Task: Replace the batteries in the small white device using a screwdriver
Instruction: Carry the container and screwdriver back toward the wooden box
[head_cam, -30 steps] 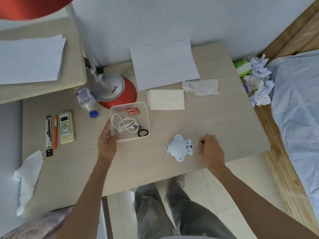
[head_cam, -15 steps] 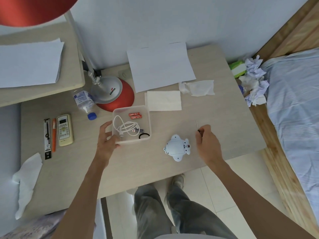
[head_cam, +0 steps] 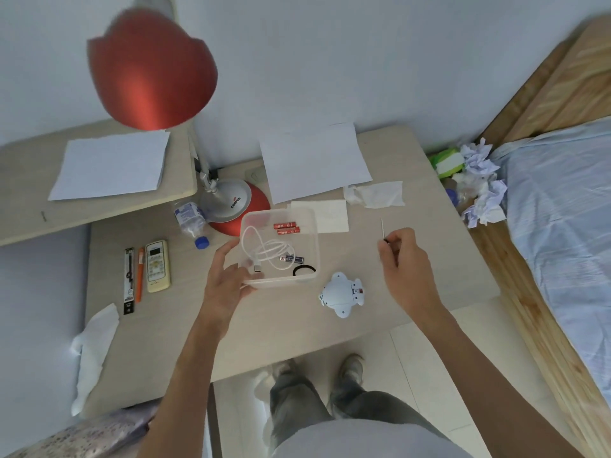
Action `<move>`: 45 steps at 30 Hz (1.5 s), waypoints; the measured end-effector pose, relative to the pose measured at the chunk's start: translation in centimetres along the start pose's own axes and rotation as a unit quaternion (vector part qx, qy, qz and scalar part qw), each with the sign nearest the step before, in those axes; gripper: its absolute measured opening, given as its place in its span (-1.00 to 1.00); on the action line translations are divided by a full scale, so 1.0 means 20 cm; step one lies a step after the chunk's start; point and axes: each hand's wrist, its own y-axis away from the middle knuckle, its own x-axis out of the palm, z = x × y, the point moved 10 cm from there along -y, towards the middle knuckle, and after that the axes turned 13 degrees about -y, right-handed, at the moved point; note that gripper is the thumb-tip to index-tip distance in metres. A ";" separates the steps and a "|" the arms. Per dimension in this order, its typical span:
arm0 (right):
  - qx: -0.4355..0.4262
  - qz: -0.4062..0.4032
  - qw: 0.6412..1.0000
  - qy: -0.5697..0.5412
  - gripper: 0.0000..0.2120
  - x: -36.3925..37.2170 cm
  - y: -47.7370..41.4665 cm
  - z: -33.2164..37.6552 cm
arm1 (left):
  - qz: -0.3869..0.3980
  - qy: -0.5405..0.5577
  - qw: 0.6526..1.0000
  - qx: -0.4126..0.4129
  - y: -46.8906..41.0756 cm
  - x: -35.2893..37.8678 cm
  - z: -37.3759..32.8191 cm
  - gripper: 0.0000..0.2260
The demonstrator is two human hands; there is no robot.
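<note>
The right hand (head_cam: 405,259) pinches the thin screwdriver (head_cam: 383,228), shaft pointing away. The small white device (head_cam: 342,294), rounded with stubby lobes and a red-marked end, lies on the table (head_cam: 284,328) just left of that hand, untouched. The left hand (head_cam: 228,282) grips a corner of the clear container (head_cam: 281,211).

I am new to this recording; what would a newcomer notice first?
The big red lamp shade hangs above the far left of the desk. At the desk's middle, the left hand grips a clear plastic box holding two red batteries. The right hand pinches a thin metal screwdriver to the right of the small white device.
</note>
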 end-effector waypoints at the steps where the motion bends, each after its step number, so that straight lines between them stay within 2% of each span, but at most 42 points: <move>1: -0.006 -0.001 1.000 -0.005 -0.87 -0.04 0.00 0.05 | 0.001 0.003 1.000 0.008 0.05 0.02 -0.07 -0.52; 10: -0.056 -0.051 0.995 -0.062 -0.87 -0.53 0.09 0.36 | 0.014 0.020 0.999 0.041 0.41 0.27 -0.60 -0.54; 15: -0.060 -0.081 0.994 -0.053 -0.84 -0.79 0.17 0.46 | 0.068 0.015 0.995 0.071 0.50 0.46 -0.84 -0.57; 21: -0.031 -0.187 0.976 -0.108 -0.87 -1.10 0.47 0.46 | 0.164 -0.020 0.981 0.104 0.62 0.69 -1.08 -0.56; 29: 0.016 -0.379 0.903 -0.203 -0.87 -1.33 1.20 0.38 | 0.325 -0.096 0.930 0.141 0.86 1.02 -1.20 -0.57; 34: 0.044 -0.483 0.850 -0.206 -0.85 -1.39 1.73 0.31 | 0.411 -0.125 0.890 0.151 1.10 1.27 -1.14 -0.59; 39: 0.079 -0.576 0.786 -0.210 -0.85 -1.43 2.22 0.18 | 0.479 -0.178 0.845 0.159 1.45 1.55 -1.06 -0.55; 45: 0.096 -0.649 0.724 -0.211 -0.85 -1.57 2.80 0.03 | 0.548 -0.228 0.785 0.177 1.98 1.93 -0.90 -0.48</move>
